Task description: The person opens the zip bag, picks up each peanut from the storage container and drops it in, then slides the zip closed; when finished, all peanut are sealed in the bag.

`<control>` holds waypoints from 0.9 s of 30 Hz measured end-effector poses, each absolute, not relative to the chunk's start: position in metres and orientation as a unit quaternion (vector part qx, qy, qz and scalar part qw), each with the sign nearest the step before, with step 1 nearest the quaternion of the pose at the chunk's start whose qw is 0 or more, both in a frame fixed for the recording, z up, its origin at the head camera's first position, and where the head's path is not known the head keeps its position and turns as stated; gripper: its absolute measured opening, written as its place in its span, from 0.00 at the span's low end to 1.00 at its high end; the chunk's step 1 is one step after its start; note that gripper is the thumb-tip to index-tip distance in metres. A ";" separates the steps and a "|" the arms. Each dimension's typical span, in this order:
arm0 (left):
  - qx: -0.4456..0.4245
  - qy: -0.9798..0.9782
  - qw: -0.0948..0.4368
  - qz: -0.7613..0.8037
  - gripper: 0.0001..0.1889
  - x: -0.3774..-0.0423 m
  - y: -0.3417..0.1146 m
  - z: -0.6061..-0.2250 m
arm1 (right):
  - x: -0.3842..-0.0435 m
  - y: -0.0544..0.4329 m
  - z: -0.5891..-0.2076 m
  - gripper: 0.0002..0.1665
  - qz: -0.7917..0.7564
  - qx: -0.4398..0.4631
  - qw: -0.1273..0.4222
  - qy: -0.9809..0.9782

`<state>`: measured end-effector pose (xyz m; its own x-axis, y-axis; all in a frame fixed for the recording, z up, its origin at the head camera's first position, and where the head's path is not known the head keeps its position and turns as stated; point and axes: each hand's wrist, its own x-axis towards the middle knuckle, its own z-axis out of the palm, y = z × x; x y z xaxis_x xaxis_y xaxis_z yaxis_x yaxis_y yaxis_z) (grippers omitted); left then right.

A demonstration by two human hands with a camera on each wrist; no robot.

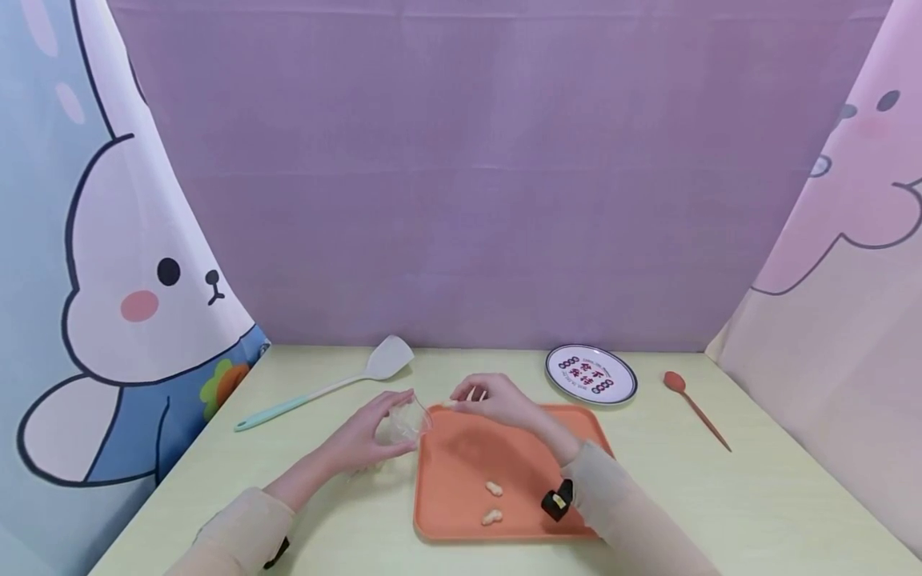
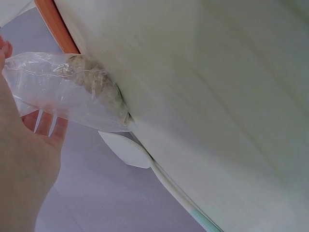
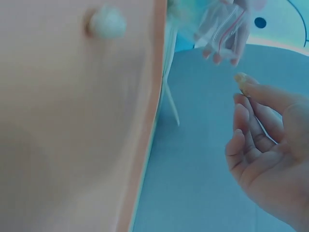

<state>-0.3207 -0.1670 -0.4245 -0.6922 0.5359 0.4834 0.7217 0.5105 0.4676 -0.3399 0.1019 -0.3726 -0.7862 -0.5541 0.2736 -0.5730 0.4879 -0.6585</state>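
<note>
Beside left edge of orange tray point(image 1: 461, 464): clear plastic bag point(image 1: 408, 421), peanuts point(image 2: 94, 81) inside, gripped by left hand point(image 1: 369, 434). Over tray's far left corner: single peanut point(image 3: 240, 77), pinched by right hand point(image 1: 497, 398). On tray, near side: two loose peanuts point(image 1: 492, 517). Beyond tray, right: printed plate point(image 1: 592, 374). Left of tray: spatula point(image 1: 324, 391). Right: red spoon point(image 1: 698, 410).

A faintly creased mauve cloth point(image 1: 461, 176) hangs straight ahead of me, behind the pale yellow worktop point(image 1: 785, 504). A white cartoon animal point(image 1: 122, 264) fills the left side, a pink cartoon figure point(image 1: 857, 192) the right, under soft light.
</note>
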 end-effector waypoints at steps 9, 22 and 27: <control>-0.365 -0.857 0.134 -0.338 0.41 -0.321 -0.168 -0.425 | -0.337 0.073 -0.374 0.09 0.412 0.343 0.019 -0.844; -0.368 -0.854 0.147 -0.337 0.40 -0.322 -0.166 -0.424 | -0.332 0.058 -0.372 0.10 0.407 0.356 -0.008 -0.841; -0.365 -0.855 0.148 -0.338 0.40 -0.322 -0.167 -0.425 | -0.332 0.059 -0.374 0.12 0.411 0.359 -0.015 -0.838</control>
